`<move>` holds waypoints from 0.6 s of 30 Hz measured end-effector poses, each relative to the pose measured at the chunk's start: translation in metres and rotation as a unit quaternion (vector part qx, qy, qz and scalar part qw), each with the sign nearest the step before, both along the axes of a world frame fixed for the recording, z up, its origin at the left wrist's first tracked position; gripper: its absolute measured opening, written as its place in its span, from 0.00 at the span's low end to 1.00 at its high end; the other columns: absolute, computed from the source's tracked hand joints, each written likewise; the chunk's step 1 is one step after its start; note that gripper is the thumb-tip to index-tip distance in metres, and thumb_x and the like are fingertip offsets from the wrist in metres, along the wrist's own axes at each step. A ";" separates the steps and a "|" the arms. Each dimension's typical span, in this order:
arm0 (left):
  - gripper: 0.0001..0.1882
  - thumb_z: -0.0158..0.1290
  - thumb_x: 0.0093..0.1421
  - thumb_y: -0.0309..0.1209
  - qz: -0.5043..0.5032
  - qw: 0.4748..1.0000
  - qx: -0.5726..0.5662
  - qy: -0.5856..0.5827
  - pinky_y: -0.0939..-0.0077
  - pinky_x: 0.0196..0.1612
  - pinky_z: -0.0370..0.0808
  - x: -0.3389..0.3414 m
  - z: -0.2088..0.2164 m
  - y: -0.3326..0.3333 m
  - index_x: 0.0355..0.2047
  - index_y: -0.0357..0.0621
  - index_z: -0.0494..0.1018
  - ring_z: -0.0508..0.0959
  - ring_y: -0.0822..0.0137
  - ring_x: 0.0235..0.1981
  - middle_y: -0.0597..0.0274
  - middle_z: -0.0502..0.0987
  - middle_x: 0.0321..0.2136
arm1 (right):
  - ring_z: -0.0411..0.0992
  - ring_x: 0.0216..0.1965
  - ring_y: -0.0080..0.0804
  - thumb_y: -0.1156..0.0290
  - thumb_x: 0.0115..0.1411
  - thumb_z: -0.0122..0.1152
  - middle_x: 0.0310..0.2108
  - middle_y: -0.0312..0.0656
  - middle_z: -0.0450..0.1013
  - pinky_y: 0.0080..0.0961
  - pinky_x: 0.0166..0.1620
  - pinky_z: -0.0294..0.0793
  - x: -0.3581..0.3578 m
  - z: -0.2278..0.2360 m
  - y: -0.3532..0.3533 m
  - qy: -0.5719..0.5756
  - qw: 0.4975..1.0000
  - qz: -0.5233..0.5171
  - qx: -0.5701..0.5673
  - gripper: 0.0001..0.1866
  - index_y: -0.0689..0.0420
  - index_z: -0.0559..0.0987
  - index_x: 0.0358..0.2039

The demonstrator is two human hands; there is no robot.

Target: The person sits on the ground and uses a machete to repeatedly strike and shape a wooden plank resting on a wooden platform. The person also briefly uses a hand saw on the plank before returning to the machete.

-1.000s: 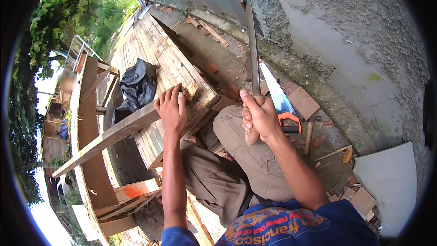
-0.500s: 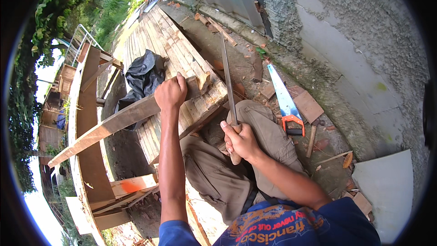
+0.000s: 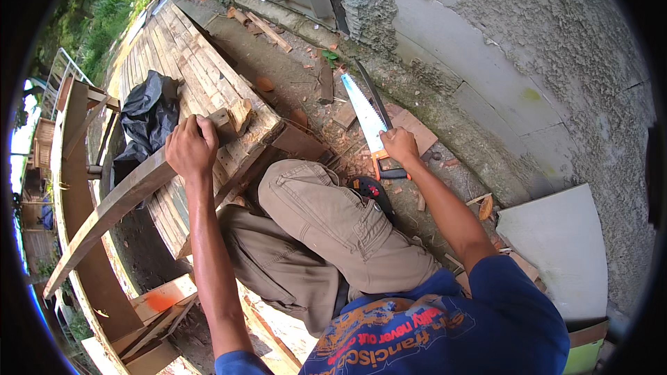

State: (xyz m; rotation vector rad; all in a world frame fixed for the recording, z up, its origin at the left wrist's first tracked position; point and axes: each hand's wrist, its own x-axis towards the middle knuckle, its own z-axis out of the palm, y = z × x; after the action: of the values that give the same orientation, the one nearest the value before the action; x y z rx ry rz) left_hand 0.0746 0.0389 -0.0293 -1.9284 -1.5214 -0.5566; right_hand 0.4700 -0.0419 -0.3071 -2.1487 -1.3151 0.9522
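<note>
Currently, a long wooden beam is passing under the left hand, whose fingers are clasping it from above. A handsaw is lying just beside the right hand, whose fingers are gripping a narrow dark blade by its near end. Below all these fingers, a blue T-shirt is bearing orange-and-red lettering.

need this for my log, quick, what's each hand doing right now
Left hand: closed, holding the wooden beam.
Right hand: closed, apparently on the long-bladed tool; handle hidden.
</note>
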 end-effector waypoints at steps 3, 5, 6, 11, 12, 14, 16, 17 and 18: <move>0.16 0.48 0.65 0.39 0.018 1.000 -0.010 0.005 0.60 0.38 0.73 -0.003 0.004 -0.004 0.25 0.46 0.78 0.80 0.54 0.30 0.56 0.80 0.25 | 0.80 0.38 0.60 0.51 0.59 0.69 0.34 0.61 0.81 0.50 0.43 0.78 0.011 -0.049 -0.024 -0.105 0.994 0.005 -0.024 0.26 0.66 0.79 0.38; 0.15 0.48 0.65 0.38 0.012 1.000 0.006 0.000 0.61 0.38 0.73 0.004 0.002 -0.003 0.27 0.46 0.79 0.81 0.54 0.31 0.57 0.81 0.26 | 0.78 0.44 0.59 0.54 0.58 0.71 0.40 0.61 0.79 0.49 0.48 0.77 0.014 -0.075 -0.039 -0.129 0.991 0.030 -0.025 0.27 0.66 0.76 0.45; 0.15 0.48 0.65 0.38 0.007 1.000 0.014 -0.004 0.61 0.38 0.73 0.008 0.000 -0.003 0.28 0.46 0.80 0.81 0.55 0.31 0.57 0.81 0.27 | 0.77 0.47 0.59 0.56 0.57 0.71 0.44 0.62 0.78 0.49 0.50 0.76 0.016 -0.085 -0.050 -0.140 0.989 0.044 -0.027 0.29 0.65 0.75 0.49; 0.15 0.49 0.65 0.37 0.042 0.999 -0.010 -0.002 0.62 0.39 0.73 -0.003 0.002 -0.009 0.29 0.45 0.81 0.82 0.56 0.32 0.58 0.82 0.27 | 0.64 0.60 0.50 0.65 0.55 0.70 0.55 0.52 0.67 0.46 0.62 0.63 -0.043 -0.083 -0.095 -0.164 0.934 0.281 0.151 0.30 0.67 0.71 0.54; 0.14 0.50 0.65 0.37 0.018 1.000 0.013 -0.006 0.62 0.39 0.73 -0.002 0.001 -0.006 0.28 0.46 0.81 0.82 0.57 0.32 0.58 0.81 0.26 | 0.64 0.59 0.49 0.64 0.56 0.70 0.55 0.52 0.67 0.46 0.61 0.63 -0.047 -0.091 -0.103 -0.194 0.937 0.248 0.149 0.30 0.66 0.71 0.55; 0.16 0.50 0.66 0.39 0.023 1.000 -0.013 -0.010 0.62 0.40 0.73 0.003 0.006 -0.007 0.27 0.46 0.80 0.81 0.57 0.31 0.59 0.81 0.26 | 0.65 0.58 0.47 0.62 0.57 0.69 0.54 0.51 0.68 0.44 0.62 0.62 -0.048 -0.107 -0.114 -0.231 0.950 0.189 0.086 0.30 0.65 0.71 0.55; 0.18 0.50 0.68 0.42 0.029 0.999 -0.035 -0.004 0.62 0.40 0.72 0.008 0.009 -0.009 0.26 0.45 0.79 0.81 0.57 0.31 0.59 0.81 0.26 | 0.66 0.57 0.46 0.57 0.61 0.67 0.51 0.49 0.70 0.44 0.61 0.61 -0.041 -0.112 -0.115 -0.231 0.948 0.214 0.058 0.29 0.62 0.71 0.56; 0.19 0.50 0.69 0.44 0.029 0.999 -0.043 -0.011 0.62 0.41 0.72 0.009 0.010 -0.010 0.26 0.45 0.79 0.81 0.57 0.32 0.59 0.81 0.26 | 0.66 0.57 0.45 0.55 0.61 0.66 0.51 0.49 0.70 0.44 0.61 0.61 -0.038 -0.110 -0.112 -0.219 0.949 0.225 0.038 0.29 0.61 0.72 0.56; 0.19 0.49 0.69 0.44 0.023 0.998 -0.062 -0.013 0.62 0.42 0.72 0.006 0.012 -0.011 0.28 0.45 0.79 0.81 0.57 0.33 0.58 0.81 0.28 | 0.66 0.57 0.45 0.54 0.62 0.65 0.52 0.50 0.70 0.43 0.61 0.61 -0.038 -0.108 -0.109 -0.208 0.949 0.236 0.018 0.29 0.60 0.72 0.56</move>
State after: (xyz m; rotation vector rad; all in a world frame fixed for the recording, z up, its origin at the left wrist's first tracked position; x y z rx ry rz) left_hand 0.0806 0.0275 -0.0172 -1.9794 -1.6475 -0.4805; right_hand 0.4323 -0.1513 -0.4149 -2.1200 -2.1012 0.6381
